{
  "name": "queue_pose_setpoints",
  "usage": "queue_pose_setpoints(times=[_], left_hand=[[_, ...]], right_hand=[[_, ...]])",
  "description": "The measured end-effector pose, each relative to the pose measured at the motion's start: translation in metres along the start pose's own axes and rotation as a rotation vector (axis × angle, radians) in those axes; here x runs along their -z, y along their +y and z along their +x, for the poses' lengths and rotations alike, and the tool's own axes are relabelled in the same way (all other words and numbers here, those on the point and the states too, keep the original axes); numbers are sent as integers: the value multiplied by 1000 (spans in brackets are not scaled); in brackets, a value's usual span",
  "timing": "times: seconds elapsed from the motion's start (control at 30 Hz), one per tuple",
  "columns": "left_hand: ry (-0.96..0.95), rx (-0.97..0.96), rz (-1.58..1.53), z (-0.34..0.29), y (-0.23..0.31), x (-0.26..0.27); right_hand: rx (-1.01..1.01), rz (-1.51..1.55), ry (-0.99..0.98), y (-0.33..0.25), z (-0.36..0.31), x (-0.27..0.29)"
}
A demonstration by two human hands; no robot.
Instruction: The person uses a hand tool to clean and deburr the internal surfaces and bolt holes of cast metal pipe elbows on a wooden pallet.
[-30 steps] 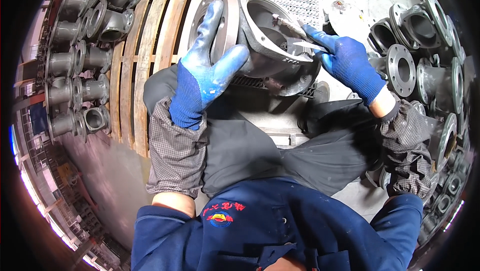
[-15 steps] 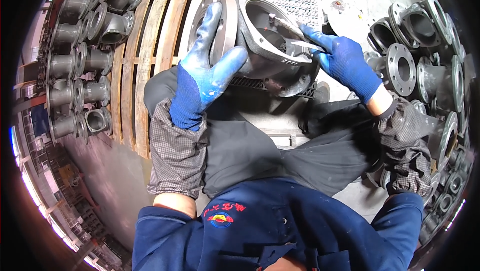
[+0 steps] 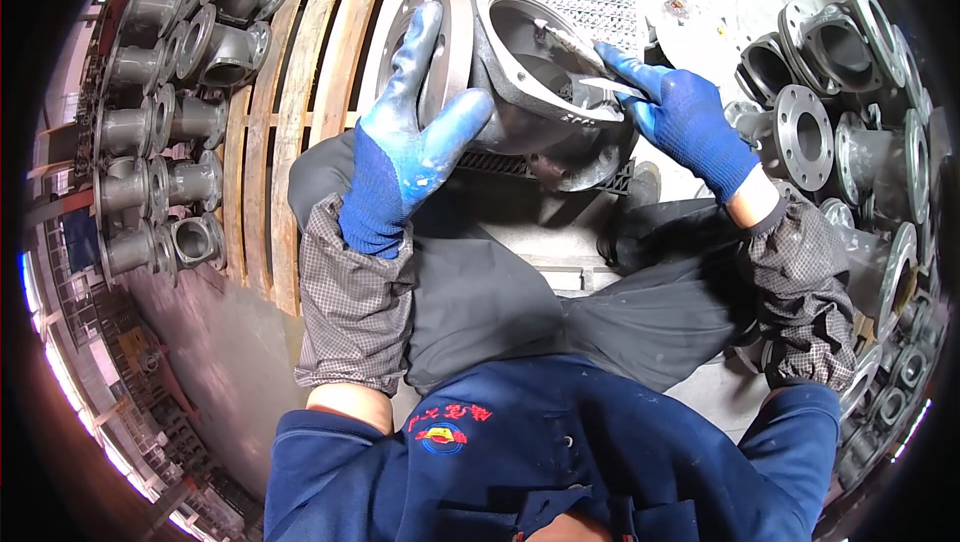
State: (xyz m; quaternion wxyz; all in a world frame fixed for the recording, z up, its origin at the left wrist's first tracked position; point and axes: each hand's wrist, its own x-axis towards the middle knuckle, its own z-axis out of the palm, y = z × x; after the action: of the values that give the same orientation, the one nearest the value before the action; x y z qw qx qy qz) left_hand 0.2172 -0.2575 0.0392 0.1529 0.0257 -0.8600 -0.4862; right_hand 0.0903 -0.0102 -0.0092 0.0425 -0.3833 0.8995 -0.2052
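Wooden pallet (image 3: 290, 142) behind, left hand (image 3: 415, 142) clasping flanged casting (image 3: 520, 82), open mouth facing up-right, right hand (image 3: 680, 117) pinching file (image 3: 585, 67) inside

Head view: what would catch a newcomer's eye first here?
The large grey cast-metal flanged housing at top centre, steadied by the blue-gloved left hand. The right hand holds a thin metal tool inside its opening. Rows of grey flanged pipe castings line the left.
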Motion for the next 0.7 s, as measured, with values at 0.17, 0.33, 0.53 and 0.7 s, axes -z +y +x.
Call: queue_pose_setpoints(times=[0.17,0.33,0.53,0.7], left_hand=[[-40,-121,199,-3,-2,5],[-35,-25,72,-2,3,0],[30,4,-8,-2,1,1],[-21,-21,40,-2,2,2]], right_hand=[[-83,-85,-178,-10,5,13],[-104,-54,-94,-13,-6,12],[-60,-70,-165,-8,3,19],[-124,-34,-127,-19,-1,17]])
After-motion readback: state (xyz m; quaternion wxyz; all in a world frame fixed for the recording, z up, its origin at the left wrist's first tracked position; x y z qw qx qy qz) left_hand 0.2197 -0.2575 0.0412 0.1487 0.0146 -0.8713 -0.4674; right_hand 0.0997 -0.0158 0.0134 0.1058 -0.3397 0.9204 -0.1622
